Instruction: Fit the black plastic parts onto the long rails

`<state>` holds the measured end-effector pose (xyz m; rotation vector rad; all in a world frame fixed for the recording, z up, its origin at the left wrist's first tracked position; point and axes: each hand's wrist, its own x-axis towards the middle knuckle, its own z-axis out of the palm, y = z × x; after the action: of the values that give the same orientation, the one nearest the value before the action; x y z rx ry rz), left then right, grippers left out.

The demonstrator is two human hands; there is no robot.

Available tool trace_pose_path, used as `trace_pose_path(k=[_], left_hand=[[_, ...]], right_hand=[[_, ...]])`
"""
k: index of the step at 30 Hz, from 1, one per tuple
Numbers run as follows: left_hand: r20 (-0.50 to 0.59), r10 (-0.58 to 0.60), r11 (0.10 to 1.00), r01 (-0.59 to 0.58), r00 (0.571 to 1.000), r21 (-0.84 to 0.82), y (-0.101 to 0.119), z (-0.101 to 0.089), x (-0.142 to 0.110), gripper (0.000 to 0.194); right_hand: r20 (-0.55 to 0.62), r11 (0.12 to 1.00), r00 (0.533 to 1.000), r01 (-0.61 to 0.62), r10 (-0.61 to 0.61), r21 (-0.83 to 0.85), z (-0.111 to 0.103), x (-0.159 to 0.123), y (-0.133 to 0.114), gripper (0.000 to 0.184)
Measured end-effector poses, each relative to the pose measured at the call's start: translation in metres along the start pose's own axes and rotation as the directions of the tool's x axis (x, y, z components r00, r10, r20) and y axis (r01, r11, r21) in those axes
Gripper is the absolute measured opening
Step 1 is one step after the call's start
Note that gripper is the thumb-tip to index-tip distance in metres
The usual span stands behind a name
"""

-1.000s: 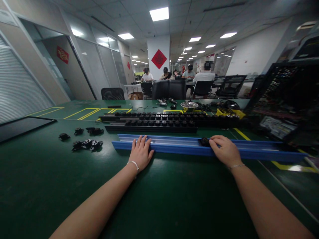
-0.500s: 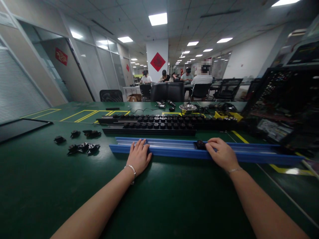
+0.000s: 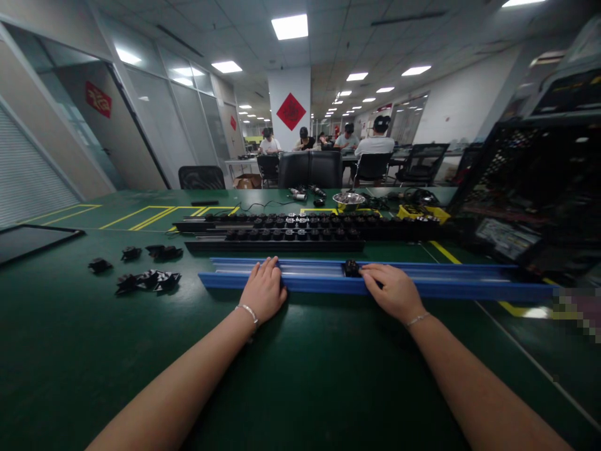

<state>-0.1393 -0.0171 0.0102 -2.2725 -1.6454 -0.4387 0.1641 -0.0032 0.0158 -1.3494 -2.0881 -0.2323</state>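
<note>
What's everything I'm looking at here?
Channel: one, blue, across the table
Socket module: one, black, inside the channel
Loose parts: several, black, left of the channel
Socket-filled rails: at least two, black, behind the channel
Metal bowl: one, silver, far side
Container: one, yellow, far right
Framed panel: one, black, left edge
Table: one, green, foreground
Chairs: several, black, background
People: several, light and dark tops, background
Diamond decorations: several, red, pillar and left
Left hand: one, on the channel
Right hand: one, at the socket module
</note>
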Motion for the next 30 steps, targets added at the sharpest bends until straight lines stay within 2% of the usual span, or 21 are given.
trace_pose_path(k=[4,8,10,16,22,30], left_hand=[[0.061,0.057,0.997,-0.054,0.996,-0.046,0.028,0.0,0.016,0.036],[-0.005,0.104,0.987,-0.104,0.995,-0.124,0.061,0.005,0.024,0.039],[-0.054,0.111,0.983,-0.118,0.992,-0.144,0.071,0.008,0.024,0.039],[-0.076,0.159,0.967,-0.171,0.984,-0.187,0.071,0.009,0.02,0.038],[-0.071,0.149,0.971,-0.16,0.986,-0.179,0.071,0.007,0.021,0.041],[-0.058,0.144,0.975,-0.152,0.988,-0.163,0.073,0.004,0.02,0.044]], right_hand=[[-0.006,1.0,1.0,0.007,-0.007,-0.021,0.002,-0.003,-0.003,0.03],[-0.013,0.999,1.0,0.01,-0.011,-0.04,0.002,-0.007,-0.004,0.03],[-0.021,0.999,1.0,0.012,-0.013,-0.041,0.002,-0.008,-0.006,0.029],[-0.013,0.999,1.0,0.027,-0.027,-0.045,0.005,-0.007,-0.011,0.029],[0.004,0.999,1.0,0.03,-0.03,-0.045,0.003,-0.007,-0.012,0.029],[0.055,0.995,0.994,0.092,-0.091,-0.023,0.007,-0.007,-0.019,0.033]])
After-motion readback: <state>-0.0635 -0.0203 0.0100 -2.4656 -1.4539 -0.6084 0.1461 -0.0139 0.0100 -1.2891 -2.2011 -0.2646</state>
